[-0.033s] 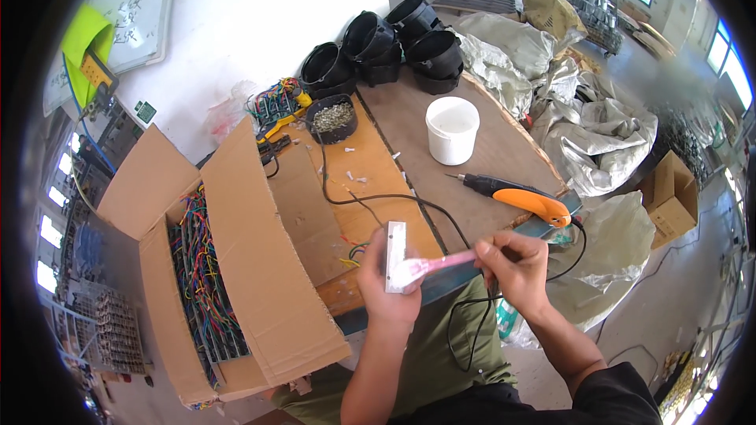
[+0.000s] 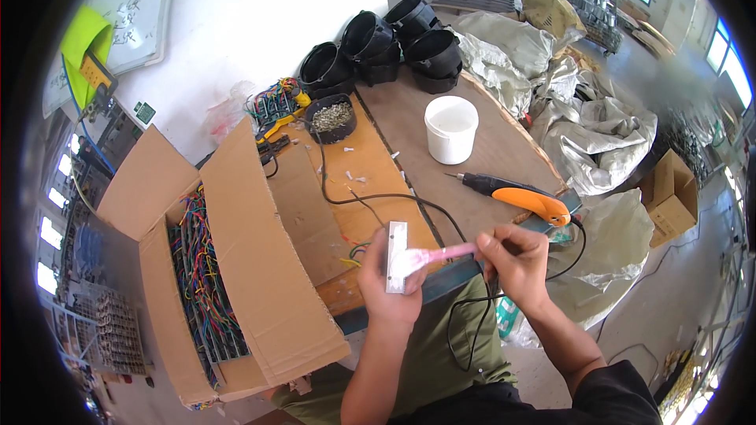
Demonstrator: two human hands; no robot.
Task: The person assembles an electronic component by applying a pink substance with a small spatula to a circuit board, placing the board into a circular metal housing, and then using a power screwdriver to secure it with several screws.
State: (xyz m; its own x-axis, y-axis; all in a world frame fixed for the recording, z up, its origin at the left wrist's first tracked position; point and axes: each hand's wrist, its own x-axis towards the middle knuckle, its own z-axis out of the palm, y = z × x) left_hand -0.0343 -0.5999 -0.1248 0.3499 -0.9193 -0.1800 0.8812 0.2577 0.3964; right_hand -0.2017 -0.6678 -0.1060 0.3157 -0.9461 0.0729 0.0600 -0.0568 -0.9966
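My left hand point(image 2: 386, 293) is closed around a small, pale rectangular metal-looking piece point(image 2: 397, 238) with small dark holes, held upright above the table's near edge. Between the thumb and fingers of my right hand point(image 2: 516, 264) is a brush point(image 2: 447, 253) with a pink handle. Its pale bristles rest against the face of the piece, slightly blurred. Beyond my hands stands a white bucket point(image 2: 451, 142). To its right lies an orange and black corded hand tool point(image 2: 529, 201) with a thin pointed tip.
An open cardboard box point(image 2: 264, 267) of coloured-wire parts stands at my left. Black pots point(image 2: 435, 59) and a black tray of small metal bits point(image 2: 332, 118) sit at the back. A black cable point(image 2: 370, 197) crosses the wooden table point(image 2: 378, 232). Pale sacks point(image 2: 591, 142) lie to the right.
The brush has shifted slightly upward across the face of the piece. My left hand and the piece stay almost in place.
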